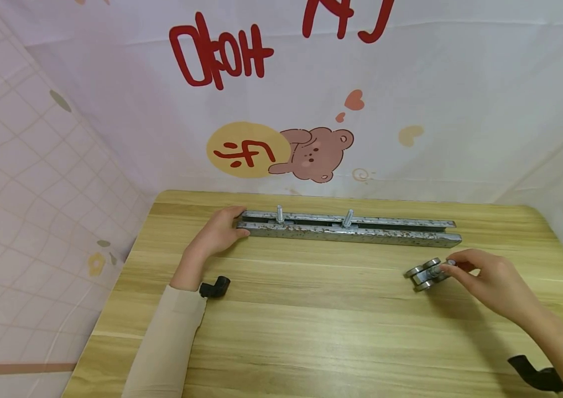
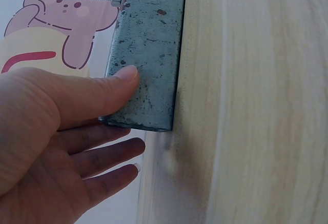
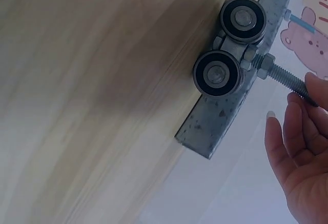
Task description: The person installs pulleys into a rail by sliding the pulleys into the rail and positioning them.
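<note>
A galvanized steel channel rail [image 1: 386, 236], speckled with rust, lies along the back of the table, its slot facing up. Two threaded bolts [image 1: 348, 218] stand up out of the slot. My left hand [image 1: 217, 231] grips the rail's left end; in the left wrist view the thumb [image 2: 115, 88] presses the near side wall and the other fingers sit behind and past the end. My right hand [image 1: 495, 279] pinches the threaded bolt [image 3: 287, 79] of a roller trolley [image 1: 425, 278] between thumb and fingers. The trolley's wheels [image 3: 244, 19] hang in front of the rail's right end.
The wooden table [image 1: 306, 331] reaches back to a printed cloth [image 1: 436, 83] with a bear and red lettering, close behind the rail. Another cloth [image 1: 37, 193] hangs at the left side. Black curved pieces [image 1: 217, 287] sit by both wrists.
</note>
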Tool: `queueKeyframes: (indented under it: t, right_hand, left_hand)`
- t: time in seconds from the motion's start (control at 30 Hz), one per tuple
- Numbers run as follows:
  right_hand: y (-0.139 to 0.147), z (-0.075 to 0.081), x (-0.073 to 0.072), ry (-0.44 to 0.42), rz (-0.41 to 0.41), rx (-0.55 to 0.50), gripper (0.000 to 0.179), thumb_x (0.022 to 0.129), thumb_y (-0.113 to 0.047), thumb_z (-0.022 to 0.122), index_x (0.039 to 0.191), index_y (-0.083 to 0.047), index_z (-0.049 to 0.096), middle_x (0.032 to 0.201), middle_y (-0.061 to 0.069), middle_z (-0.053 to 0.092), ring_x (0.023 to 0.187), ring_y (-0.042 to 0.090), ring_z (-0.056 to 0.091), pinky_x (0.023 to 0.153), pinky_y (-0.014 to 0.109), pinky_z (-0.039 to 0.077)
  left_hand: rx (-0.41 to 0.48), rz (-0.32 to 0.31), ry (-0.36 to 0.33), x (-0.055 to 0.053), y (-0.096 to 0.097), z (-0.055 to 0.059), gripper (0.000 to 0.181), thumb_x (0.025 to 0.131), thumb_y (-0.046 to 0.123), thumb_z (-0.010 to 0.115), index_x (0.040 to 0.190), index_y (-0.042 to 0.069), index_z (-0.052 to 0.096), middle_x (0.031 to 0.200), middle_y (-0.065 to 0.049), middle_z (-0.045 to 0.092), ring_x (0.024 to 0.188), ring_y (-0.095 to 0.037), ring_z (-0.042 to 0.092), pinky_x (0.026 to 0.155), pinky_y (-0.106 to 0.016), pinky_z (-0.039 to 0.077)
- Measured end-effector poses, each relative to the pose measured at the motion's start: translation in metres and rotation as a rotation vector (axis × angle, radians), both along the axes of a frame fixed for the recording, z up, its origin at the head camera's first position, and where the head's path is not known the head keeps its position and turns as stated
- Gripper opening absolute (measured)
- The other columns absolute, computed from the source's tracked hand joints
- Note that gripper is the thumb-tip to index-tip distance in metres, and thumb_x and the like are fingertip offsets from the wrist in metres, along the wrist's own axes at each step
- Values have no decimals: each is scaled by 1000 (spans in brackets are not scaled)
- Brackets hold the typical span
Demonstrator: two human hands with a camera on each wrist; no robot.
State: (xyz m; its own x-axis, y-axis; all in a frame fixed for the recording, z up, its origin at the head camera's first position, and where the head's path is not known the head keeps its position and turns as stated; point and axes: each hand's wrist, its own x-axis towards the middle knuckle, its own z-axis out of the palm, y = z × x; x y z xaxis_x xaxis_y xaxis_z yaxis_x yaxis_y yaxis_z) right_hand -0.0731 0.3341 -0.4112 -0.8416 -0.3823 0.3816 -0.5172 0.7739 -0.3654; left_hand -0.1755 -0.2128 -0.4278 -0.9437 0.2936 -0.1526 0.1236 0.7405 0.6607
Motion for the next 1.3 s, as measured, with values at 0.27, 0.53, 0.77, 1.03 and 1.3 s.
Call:
queueKeyframes:
  t: [0.27, 0.53, 0.77, 1.03, 1.3]
  right_hand:
    - [17, 1, -1, -17, -41, 18, 27, 78, 4, 88, 97, -12, 78, 83, -4, 75, 77, -6, 64, 57, 12, 47]
    - [34, 4, -4, -70, -121, 30, 17, 84, 2, 85, 98, -3, 77, 83, 6, 75, 76, -11, 58, 55, 11, 45]
    - [49, 5, -8, -120, -190, 62, 16, 91, -2, 80, 104, 5, 74, 89, 19, 75, 77, -18, 50, 55, 12, 46]
    - [64, 4, -17, -190, -250, 58, 15, 98, -3, 73, 105, 10, 69, 95, 30, 71, 71, 34, 72, 52, 18, 50]
    - [78, 2, -29, -200, -288, 41, 20, 100, -1, 69, 109, 16, 65, 95, 34, 68, 75, 49, 67, 53, 16, 49]
  left_hand:
    - [5, -1, -4, 0, -1, -1, 68, 100, 12, 73, 158, -3, 41, 158, -24, 46, 143, -40, 47, 115, -55, 44]
    - [5, 3, -4, 0, -1, 0, 68, 100, 11, 73, 158, -4, 42, 158, -24, 46, 143, -40, 47, 115, -54, 44]
    - [8, 5, -13, 0, 0, 0, 68, 100, 12, 73, 158, -3, 42, 157, -24, 47, 143, -40, 48, 115, -54, 44]
    - [7, 9, -13, 0, 0, -1, 68, 101, 13, 73, 158, -3, 41, 158, -23, 46, 143, -39, 48, 115, -54, 44]
    - [11, 10, -14, 0, 0, -1, 68, 101, 12, 73, 159, -3, 41, 158, -23, 46, 143, -39, 47, 115, -54, 44]
